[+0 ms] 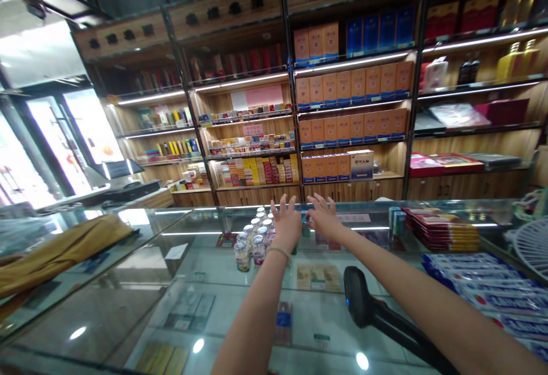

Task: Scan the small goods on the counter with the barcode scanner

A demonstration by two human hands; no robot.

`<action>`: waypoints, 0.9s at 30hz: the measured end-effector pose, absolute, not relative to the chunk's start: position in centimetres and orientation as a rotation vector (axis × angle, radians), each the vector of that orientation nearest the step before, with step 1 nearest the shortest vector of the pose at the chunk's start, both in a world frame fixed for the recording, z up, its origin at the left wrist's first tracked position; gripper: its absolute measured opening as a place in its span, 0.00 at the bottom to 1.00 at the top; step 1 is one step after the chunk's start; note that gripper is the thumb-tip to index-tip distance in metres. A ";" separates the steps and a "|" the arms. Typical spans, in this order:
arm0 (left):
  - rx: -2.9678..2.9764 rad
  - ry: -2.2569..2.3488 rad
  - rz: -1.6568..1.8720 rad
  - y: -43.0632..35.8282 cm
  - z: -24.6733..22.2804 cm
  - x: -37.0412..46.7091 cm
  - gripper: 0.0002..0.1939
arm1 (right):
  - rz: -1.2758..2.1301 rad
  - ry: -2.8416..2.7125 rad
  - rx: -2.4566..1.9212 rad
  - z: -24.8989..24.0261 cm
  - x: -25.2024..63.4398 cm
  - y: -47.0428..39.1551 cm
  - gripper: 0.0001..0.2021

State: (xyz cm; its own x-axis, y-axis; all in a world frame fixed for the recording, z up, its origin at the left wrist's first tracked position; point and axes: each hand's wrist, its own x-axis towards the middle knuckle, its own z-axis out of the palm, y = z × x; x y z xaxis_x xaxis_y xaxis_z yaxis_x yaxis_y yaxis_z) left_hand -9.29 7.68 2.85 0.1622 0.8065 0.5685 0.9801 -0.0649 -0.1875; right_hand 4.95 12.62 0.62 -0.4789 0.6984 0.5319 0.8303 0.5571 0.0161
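On the glass counter (240,318), little jars (252,238) sit by the spread left hand (287,225); can't tell if the right hand (324,218) holds the can (304,228).

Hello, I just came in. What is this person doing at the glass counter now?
The person reaches both bare hands over the glass counter. The left hand is beside the group of small jars, partly hiding it. The right hand is just right of a small blue-green can; whether it touches the can is unclear. A black scanner is nearer, below the right forearm.
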 end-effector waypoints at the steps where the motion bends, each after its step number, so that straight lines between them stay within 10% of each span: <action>1: -1.917 -1.690 -0.430 7.7 2.8 -9.3 0.05 | -0.378 -2.326 -1.227 0.7 4.9 12.6 0.07; 27: -2.172 -1.377 -0.705 1.4 6.9 -0.2 0.03 | -0.648 -2.178 -1.095 4.3 18.2 4.0 0.08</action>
State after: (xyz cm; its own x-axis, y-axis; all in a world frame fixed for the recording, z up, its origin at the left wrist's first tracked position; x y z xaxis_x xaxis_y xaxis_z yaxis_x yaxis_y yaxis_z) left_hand -0.25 1.39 6.88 0.3645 0.6737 0.6429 0.9154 -0.3858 -0.1147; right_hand 18.19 4.05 4.32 -0.4728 0.5308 0.7033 0.8289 0.5386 0.1507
